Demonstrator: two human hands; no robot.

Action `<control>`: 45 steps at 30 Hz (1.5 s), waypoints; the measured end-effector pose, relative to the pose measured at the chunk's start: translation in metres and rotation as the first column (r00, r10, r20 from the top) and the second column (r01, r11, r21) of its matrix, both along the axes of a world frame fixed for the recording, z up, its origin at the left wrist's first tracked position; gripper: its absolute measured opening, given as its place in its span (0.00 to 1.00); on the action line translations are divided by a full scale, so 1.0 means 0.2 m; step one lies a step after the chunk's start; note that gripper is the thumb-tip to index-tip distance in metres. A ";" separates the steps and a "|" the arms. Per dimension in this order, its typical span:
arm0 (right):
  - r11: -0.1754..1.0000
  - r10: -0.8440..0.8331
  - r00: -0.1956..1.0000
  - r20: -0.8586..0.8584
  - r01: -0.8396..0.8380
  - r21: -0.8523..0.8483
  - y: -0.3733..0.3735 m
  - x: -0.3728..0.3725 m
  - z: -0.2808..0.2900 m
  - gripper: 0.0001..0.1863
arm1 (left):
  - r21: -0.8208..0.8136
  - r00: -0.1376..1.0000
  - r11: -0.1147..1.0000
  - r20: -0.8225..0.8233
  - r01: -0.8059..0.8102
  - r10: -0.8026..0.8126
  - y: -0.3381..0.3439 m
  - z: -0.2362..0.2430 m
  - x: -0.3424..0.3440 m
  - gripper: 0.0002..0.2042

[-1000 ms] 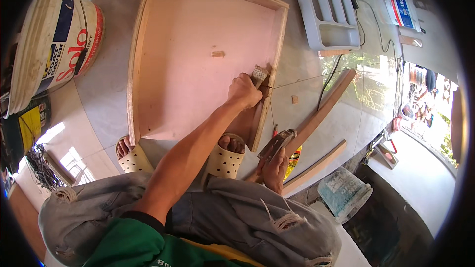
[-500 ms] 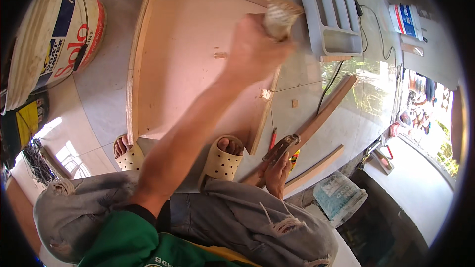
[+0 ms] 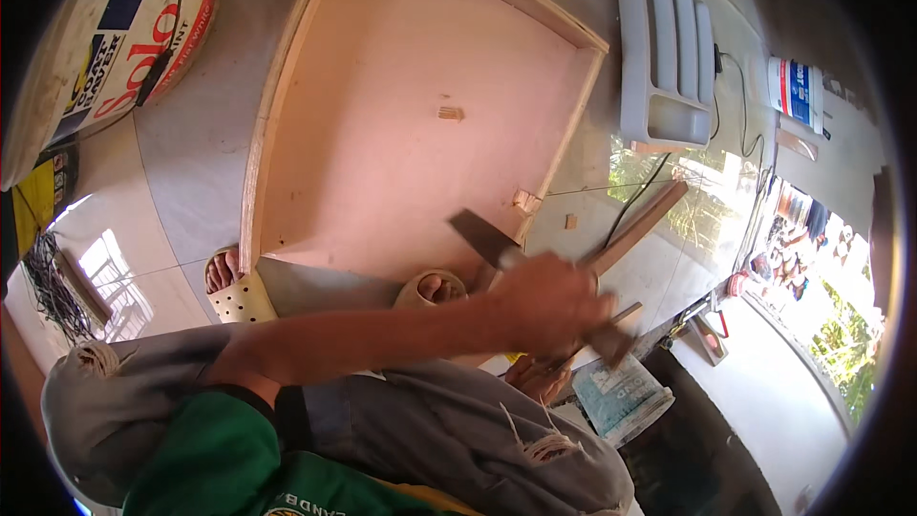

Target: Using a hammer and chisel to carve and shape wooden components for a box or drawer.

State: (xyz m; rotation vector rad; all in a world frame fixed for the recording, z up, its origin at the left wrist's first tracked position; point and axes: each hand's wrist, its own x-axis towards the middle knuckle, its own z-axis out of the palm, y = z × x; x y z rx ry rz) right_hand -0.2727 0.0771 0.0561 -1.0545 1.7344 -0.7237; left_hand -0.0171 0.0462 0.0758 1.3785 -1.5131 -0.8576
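My left hand (image 3: 549, 306) reaches across my body to the right and grips a tool with a flat dark blade (image 3: 482, 234). The blade points up and left, above the near right corner of a shallow wooden tray (image 3: 277, 105) with a pink plywood bottom. A small wood chip (image 3: 449, 113) lies on that bottom, and a small block (image 3: 523, 201) sits by its right rail. My right hand (image 3: 540, 380) is low beside my right knee, mostly hidden under the left hand. What its fingers hold cannot be made out.
A big paint bucket (image 3: 105, 48) stands at the top left. A grey plastic tray (image 3: 669, 57), a white can (image 3: 798, 91) and a black cable (image 3: 659, 182) lie at the top right. Wood strips (image 3: 635, 229) and a printed bag (image 3: 621, 397) lie right of my sandalled feet (image 3: 234, 291).
My left hand was at the tray's right rail, rose high over the tray, and has now swung down and right toward the wood strips with the tool. The right hand has stayed put.
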 end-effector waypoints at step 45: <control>0.630 0.262 -0.895 0.361 0.442 0.639 -0.65 0.69 0.99 0.07 | -0.077 0.830 0.939 -0.496 -0.334 0.255 -0.20 -0.18 0.06 0.21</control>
